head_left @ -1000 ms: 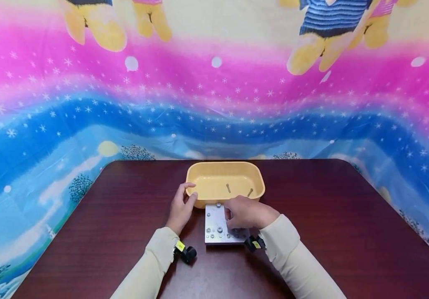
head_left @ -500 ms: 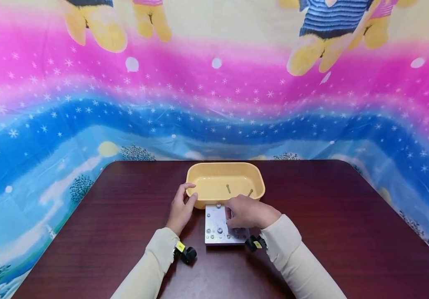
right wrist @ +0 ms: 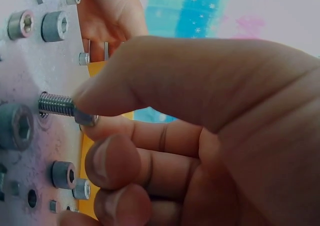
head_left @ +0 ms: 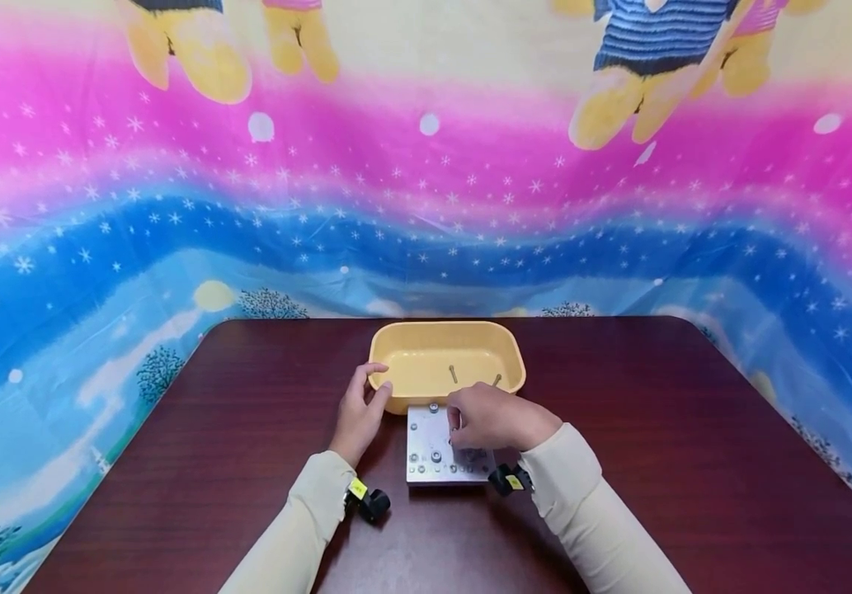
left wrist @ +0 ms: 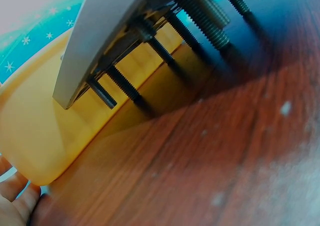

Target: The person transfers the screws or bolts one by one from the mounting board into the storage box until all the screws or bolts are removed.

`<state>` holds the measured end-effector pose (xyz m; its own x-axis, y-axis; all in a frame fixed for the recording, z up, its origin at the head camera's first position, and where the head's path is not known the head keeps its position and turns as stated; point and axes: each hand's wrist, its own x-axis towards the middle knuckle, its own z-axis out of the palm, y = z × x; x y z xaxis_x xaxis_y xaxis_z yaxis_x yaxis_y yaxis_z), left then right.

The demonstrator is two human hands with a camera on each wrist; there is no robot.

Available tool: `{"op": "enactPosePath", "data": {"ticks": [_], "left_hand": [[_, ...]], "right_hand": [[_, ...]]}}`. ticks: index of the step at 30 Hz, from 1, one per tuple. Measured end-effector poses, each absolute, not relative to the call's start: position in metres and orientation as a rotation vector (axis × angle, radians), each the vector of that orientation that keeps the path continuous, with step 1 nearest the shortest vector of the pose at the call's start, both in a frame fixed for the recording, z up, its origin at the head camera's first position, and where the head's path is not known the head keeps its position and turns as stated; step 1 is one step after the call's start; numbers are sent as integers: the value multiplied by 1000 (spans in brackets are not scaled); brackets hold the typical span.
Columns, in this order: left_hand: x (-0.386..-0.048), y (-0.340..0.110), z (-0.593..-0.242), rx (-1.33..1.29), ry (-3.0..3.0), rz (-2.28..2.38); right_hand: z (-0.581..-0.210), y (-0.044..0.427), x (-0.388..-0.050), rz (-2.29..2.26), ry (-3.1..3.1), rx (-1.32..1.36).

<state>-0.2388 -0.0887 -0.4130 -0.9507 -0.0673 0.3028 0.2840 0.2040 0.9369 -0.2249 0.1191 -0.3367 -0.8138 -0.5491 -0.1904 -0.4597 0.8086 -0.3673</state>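
The right hand (head_left: 503,415) pinches a socket-head screw (right wrist: 57,105) by its head between its fingers (right wrist: 112,83), the threaded shank at a hole in the metal plate (head_left: 429,436) just beneath them. Beyond these fingertips, on the surface (head_left: 299,355), sits a yellow tray (head_left: 414,378) bearing two loose screws (head_left: 453,374); leftward, the left hand (head_left: 359,417) grips its corner.

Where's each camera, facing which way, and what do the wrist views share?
Head: worn on head, facing forward and down at metal plate and yellow tray; left hand, right hand, sleeves show.
Left wrist: on wrist, looking low under the plate at screw shanks; part of left hand, lower left.
Right wrist: on wrist, looking along the plate's top; right hand pinching a screw, left hand at top.
Wrist views share plate, tray and left hand.
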Motion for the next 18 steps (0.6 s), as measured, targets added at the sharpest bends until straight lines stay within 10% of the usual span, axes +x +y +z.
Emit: {"op": "enactPosePath", "data": {"ticks": [18], "left_hand": [[-267, -94, -452, -184, -2200, -1756]], "right_hand": [[-334, 125, -226, -501, 2725, -798]]}}
